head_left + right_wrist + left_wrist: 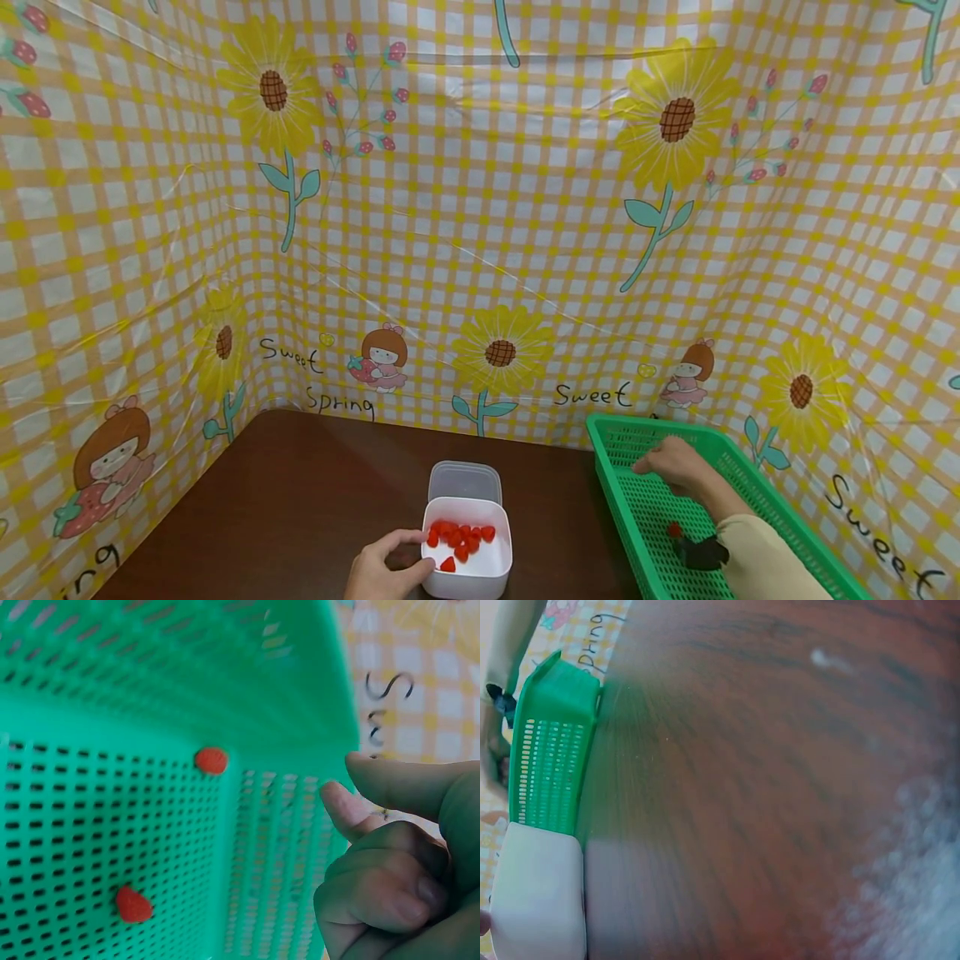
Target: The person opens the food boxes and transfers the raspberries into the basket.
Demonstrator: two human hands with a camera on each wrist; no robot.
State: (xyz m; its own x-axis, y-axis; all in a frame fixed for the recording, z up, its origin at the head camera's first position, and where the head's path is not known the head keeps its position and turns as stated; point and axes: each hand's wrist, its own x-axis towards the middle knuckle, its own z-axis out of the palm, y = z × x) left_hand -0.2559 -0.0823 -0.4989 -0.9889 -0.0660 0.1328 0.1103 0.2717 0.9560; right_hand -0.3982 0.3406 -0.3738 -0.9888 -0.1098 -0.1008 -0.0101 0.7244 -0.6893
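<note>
At the front of the table stands a white plastic box (504,550) holding several small red rounded-triangular pieces (453,533). My left hand (386,567) rests its thumb and index fingertips at the box's left rim. In the left wrist view, only a sliver of the fingers shows beside the box (540,892). Over the far part of a green basket (626,508) is my right hand (678,467). Its thumb and index finger stand slightly apart with nothing visible between them, the other fingers curled. Two red pieces, one near the corner (211,760) and another (134,904), lie on the basket's floor.
A translucent lid (465,482) lies right behind the white box. The dark wooden table (315,492) is bounded by a checked, flower-printed cloth (450,208) at the back and sides. A black strap (703,553) is at the right wrist, over the basket.
</note>
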